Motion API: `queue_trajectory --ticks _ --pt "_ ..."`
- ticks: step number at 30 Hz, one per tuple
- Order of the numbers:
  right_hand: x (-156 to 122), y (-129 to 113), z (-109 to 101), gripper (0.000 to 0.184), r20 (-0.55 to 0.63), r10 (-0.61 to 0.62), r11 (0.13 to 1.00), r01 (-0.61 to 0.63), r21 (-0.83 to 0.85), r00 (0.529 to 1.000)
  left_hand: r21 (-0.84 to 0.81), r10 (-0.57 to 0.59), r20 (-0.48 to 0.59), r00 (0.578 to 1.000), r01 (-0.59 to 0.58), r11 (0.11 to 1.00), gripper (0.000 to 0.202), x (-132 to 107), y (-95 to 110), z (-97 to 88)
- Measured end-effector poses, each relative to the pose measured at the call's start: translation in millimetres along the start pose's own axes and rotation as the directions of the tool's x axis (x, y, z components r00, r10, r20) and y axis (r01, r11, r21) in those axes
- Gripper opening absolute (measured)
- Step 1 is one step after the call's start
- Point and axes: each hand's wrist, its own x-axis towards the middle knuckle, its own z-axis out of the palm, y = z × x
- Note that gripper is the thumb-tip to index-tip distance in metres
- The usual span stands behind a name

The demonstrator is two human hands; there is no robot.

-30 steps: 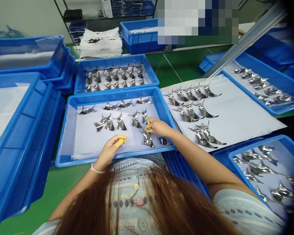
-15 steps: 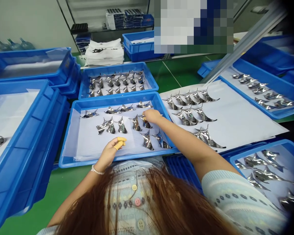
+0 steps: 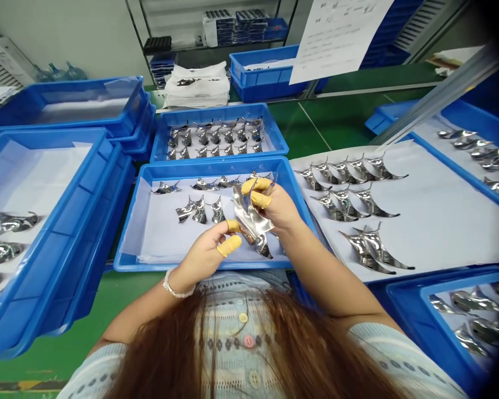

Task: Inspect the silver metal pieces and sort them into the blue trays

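Both hands hold one shiny, chrome, ray-shaped metal part (image 3: 249,213) above the blue tray (image 3: 216,166) in front of me. My right hand (image 3: 274,205), with yellow finger cots, grips its upper edge. My left hand (image 3: 210,252), also in yellow finger cots, pinches its lower end. Several more chrome parts (image 3: 197,208) lie on white paper inside the tray, mostly left of and behind the hands.
A second blue tray of parts (image 3: 216,136) sits behind. A white sheet (image 3: 432,216) with rows of parts lies to the right. Blue trays with parts stand at the left (image 3: 50,221), far right (image 3: 474,144) and lower right (image 3: 461,310). A paper sheet (image 3: 336,33) hangs above.
My right hand lifted a part from the tray's far side and brought it toward me. My left hand rose from the paper and took the part's lower end. The view shifted right.
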Motion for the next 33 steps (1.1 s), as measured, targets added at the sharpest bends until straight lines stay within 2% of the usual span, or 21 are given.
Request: queue_trajectory --ticks 2,5,8,11,15,17,22,27,30,33 --pt "-7 -7 14 0.046 -0.019 -0.021 0.992 0.023 0.121 1.000 -0.069 0.012 0.014 1.000 -0.011 0.998 0.035 -6 11 2.8" --pt "-15 -18 25 0.040 -0.039 -0.046 0.984 0.052 0.171 0.998 -0.154 0.006 -0.008 1.000 -0.007 0.988 0.034 -15 21 1.7" --pt "-25 -27 30 0.034 -0.042 -0.057 0.968 0.066 0.243 0.997 -0.198 0.031 -0.043 0.999 -0.039 0.979 0.034 -20 24 -2.9" --pt "-34 -34 32 0.029 -0.044 -0.039 0.962 0.049 0.268 0.998 -0.225 0.018 -0.021 1.000 -0.022 0.974 0.036 -23 26 -6.4" --pt "-45 -39 34 0.030 -0.131 -0.051 0.959 0.085 0.270 0.990 -0.248 -0.020 -0.004 1.000 0.019 0.968 0.036 -22 26 -7.3" --pt "-50 -41 35 0.028 -0.137 -0.044 0.956 0.082 0.283 0.990 -0.258 -0.019 -0.008 1.000 0.017 0.966 0.035 -21 26 -7.6" --pt "-61 -41 38 0.030 0.013 0.016 0.951 -0.019 0.310 1.000 -0.222 -0.028 0.000 1.000 0.027 0.975 0.036 -23 24 -10.1" --pt "-61 -34 38 0.035 0.085 0.084 0.951 -0.105 0.290 0.993 -0.221 -0.042 -0.028 0.999 0.035 0.975 0.043 -24 28 -11.5" --pt "-60 -27 38 0.042 0.181 0.147 0.901 -0.207 0.382 0.972 -0.239 -0.048 -0.025 0.999 0.041 0.970 0.041 -26 33 -10.9" --pt "-60 -18 39 0.044 0.245 0.155 0.839 -0.259 0.478 0.957 -0.237 -0.049 -0.007 0.999 0.046 0.970 0.038 -29 39 -9.6"
